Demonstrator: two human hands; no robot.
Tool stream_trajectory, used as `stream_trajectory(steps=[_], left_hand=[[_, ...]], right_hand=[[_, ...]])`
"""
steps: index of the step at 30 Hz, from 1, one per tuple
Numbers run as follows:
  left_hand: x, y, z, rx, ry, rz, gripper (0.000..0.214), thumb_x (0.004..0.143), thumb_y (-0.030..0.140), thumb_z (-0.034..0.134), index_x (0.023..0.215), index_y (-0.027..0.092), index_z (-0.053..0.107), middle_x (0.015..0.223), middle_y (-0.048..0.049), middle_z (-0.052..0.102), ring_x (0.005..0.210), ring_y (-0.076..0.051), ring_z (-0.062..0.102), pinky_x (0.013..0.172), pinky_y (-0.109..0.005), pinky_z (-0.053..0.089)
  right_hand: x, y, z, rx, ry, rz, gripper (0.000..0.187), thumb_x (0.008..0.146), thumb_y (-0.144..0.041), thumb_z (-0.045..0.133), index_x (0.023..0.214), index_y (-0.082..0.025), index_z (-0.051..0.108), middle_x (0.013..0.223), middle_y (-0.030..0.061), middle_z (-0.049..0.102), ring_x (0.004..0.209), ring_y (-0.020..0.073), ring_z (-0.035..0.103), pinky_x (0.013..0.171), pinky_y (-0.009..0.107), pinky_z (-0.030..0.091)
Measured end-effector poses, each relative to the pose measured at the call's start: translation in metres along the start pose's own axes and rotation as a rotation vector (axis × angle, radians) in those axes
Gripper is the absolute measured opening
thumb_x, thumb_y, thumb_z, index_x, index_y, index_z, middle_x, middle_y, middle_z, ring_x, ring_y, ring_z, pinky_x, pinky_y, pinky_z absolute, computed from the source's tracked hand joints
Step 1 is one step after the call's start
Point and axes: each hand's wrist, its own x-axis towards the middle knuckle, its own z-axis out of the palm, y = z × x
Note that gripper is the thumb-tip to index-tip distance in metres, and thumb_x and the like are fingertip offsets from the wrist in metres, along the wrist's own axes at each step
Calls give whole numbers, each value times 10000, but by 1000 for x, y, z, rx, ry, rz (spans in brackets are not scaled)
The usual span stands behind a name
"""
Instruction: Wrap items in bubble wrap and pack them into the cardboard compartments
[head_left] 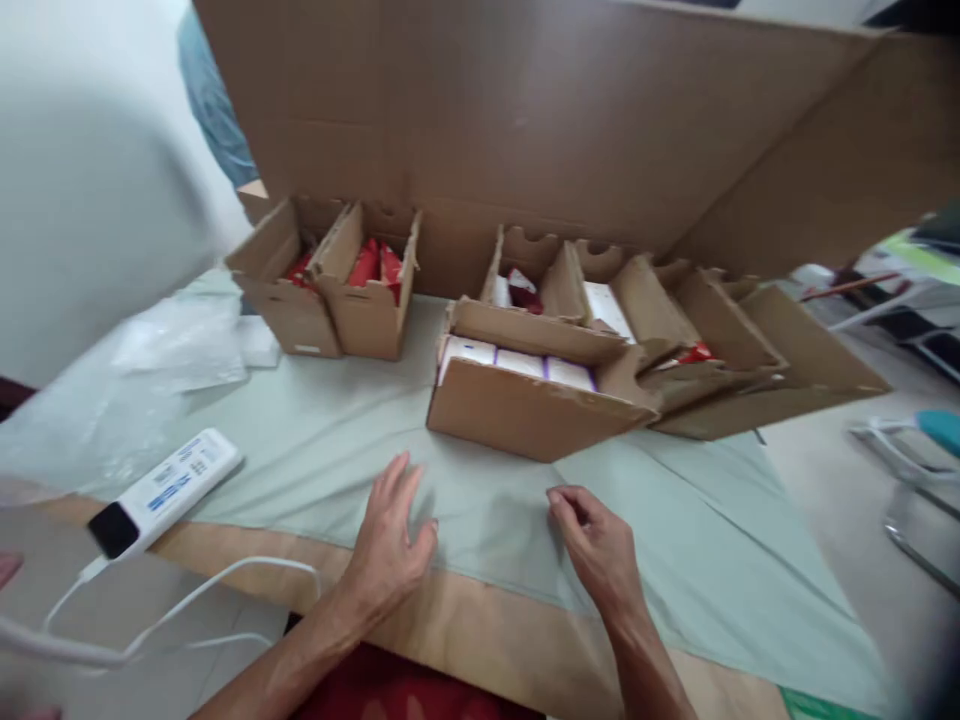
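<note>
My left hand (391,540) is over the near part of the pale green cloth (480,510), fingers spread and holding nothing. To its right, my right hand (596,545) is loosely closed, thumb against the curled fingers, with nothing visible in it. Just beyond both hands stands an open cardboard bin (517,410) with several white boxes (521,364) with purple edges packed in a row. Neither hand touches the bin. Behind it are a bin with a dark red packet (523,292) and another with a white box (609,308).
At the left, two cardboard bins (364,325) hold red packets (366,263). More bins (720,400) stand at the right, before a tall cardboard panel (525,120). A white power bank (176,490) with a cable (225,570) and clear plastic bags (180,340) lie left. Blue clothing (214,100) shows behind.
</note>
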Motion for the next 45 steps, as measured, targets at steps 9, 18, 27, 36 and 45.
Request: stream_trajectory(steps=[9,18,27,36,45], left_hand=[[-25,-16,3,144,-40,235,493,779,42,534,1241,161,659,1477,-190,545,1487,-366,396,1201,-648,375],[-22,-27,7,21,-51,247,622,702,55,568,1308,179,636,1483,-191,556,1484,-392,414,1188,-665,393],[-21,-30,11,-167,31,137,463,760,63,534,1178,190,688,1474,-170,577,1450,-351,466,1164,-609,431],[-8,-13,-32,-1151,-7,-400,635,766,381,575,1387,257,539,1371,-121,662,1287,-319,623,1064,-560,503],[-5,34,-2,-965,70,-681,642,563,316,865,1145,179,632,1064,-43,745,972,-222,701,852,-339,551]], right_hand=[[61,-173,123,60,-528,-615,228,987,-173,541,1050,-213,756,1041,62,793,1002,207,704,948,343,530],[163,-364,291,-299,-554,-1067,603,910,-29,521,1478,-223,470,1495,73,569,1407,252,403,1047,395,416],[129,-293,236,119,-495,-902,230,1027,-255,536,1171,-252,714,1423,54,632,1356,200,492,1139,368,369],[20,-100,79,727,-375,121,428,846,-603,690,1044,-241,804,1383,109,686,1241,300,655,986,433,551],[-59,-34,47,835,-328,211,264,898,-432,723,1090,-275,814,1520,61,587,1406,249,541,1163,404,425]])
